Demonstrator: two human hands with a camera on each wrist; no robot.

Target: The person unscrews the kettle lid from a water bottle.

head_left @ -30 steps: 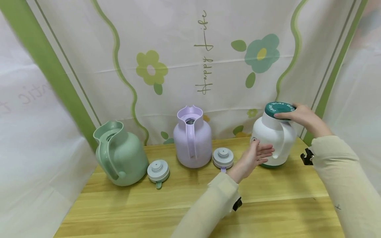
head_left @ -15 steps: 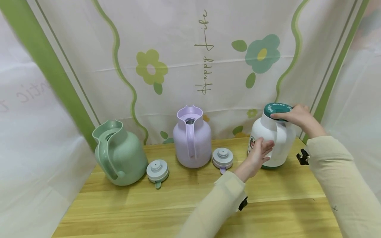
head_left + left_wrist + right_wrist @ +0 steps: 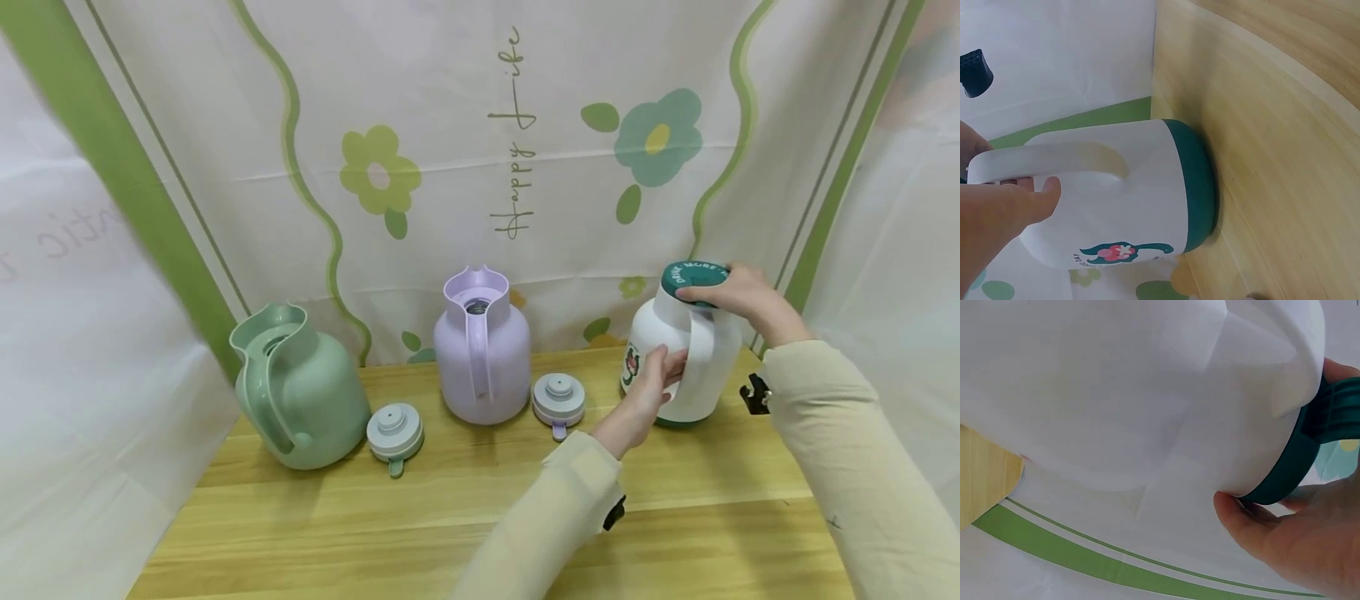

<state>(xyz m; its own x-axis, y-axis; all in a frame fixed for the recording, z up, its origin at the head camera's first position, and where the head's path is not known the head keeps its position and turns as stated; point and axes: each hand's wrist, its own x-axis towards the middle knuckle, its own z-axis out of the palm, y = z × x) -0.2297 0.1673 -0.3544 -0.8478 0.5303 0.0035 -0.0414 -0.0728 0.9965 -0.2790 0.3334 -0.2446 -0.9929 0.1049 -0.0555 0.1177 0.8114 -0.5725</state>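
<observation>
A white thermos jug [image 3: 673, 327] with a green base and a picture on its side stands at the right of the table. My right hand [image 3: 753, 300] grips the jug's green lid [image 3: 692, 282] from the right, its thumb and fingers about the rim. Low in the right wrist view, the thumb and fingers hold the lid's edge. My left hand [image 3: 641, 398] is at the jug's side by the handle [image 3: 1047, 161]. Its relaxed fingers reach behind the handle, tips hidden, and the thumb [image 3: 1049, 195] stands apart from them.
A lilac jug [image 3: 482, 367] and a green jug [image 3: 318, 400] stand lidless to the left. A grey stopper with a lilac tab [image 3: 558, 400] and one with a green tab [image 3: 394, 432] lie on the wooden table [image 3: 420, 533]. Patterned cloth [image 3: 450, 108] hangs behind.
My left hand has moved right and up to the handle, its fingers now reaching behind it. The white jug has turned, showing more of its picture, while my right hand keeps holding the lid.
</observation>
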